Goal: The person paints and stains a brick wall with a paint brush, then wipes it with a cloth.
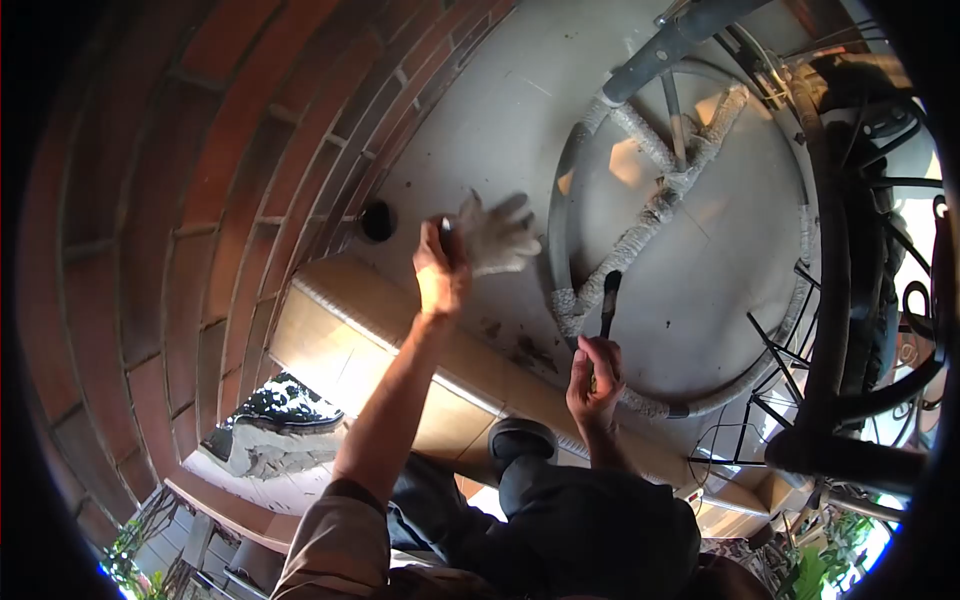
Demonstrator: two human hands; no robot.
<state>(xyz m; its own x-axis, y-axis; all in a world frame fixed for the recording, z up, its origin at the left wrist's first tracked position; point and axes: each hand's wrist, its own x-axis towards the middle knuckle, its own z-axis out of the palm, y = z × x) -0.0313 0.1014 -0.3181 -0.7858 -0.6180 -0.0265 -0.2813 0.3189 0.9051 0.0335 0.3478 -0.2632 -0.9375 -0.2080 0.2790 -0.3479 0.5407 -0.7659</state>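
One slim, dark-bristled brush (pixel 609 300), pinched in the right hand (pixel 595 378) over the round, grey frame (pixel 562 195), points away from the wearer, long axis leaning slightly right. The left hand (pixel 441 268) curls by a whitish fabric glove (pixel 502 236), its hold unclear.

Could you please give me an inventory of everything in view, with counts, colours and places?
Brick wall: one, red-brown, left
Pale surface: one, grey-white, upper centre
Ring frame: one, grey and whitish, right of centre, with wrapped bars inside
Glove: one, off-white, just beyond the left hand
Round object: one, black, beside the wall
Brush: one, dark-tipped, in the right hand
Tiled ledge: one, beige, across the middle
Metalwork: several pieces, black, right; exact count unclear
Plants: uncounted, green, lower corners
Shoe: one visible, dark, below the ledge's middle
Left hand: one, bare, left of centre; its grip is unclear
Right hand: one, bare, holding the brush
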